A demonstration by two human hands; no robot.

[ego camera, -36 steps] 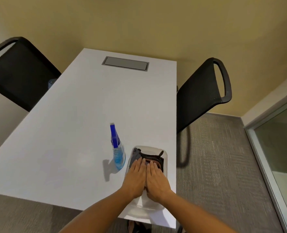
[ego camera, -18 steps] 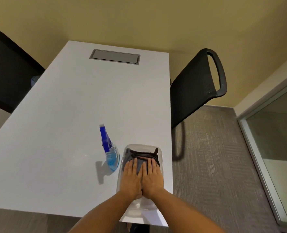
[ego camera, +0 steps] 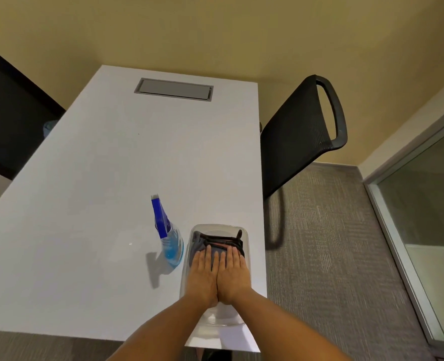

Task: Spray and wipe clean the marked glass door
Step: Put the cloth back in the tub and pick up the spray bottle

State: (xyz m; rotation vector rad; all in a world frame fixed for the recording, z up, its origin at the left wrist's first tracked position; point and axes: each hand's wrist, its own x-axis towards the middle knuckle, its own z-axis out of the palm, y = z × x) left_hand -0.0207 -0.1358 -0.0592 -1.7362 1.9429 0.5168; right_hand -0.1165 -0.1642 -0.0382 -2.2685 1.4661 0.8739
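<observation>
A clear spray bottle with a blue nozzle and blue liquid stands on the white table. Just right of it is a clear plastic bin holding folded dark grey cloths. My left hand and my right hand lie flat side by side, palms down, over the bin and on the cloths, fingers straight and holding nothing. The glass door with its grey metal frame stands at the right edge.
A black mesh chair stands at the table's right side, another black chair at the left. A grey cable hatch is set in the table's far end. Grey carpet lies between table and door.
The view has shifted a little; both hands stay flat together over the bin. The bottle and bin have not moved on the table.
</observation>
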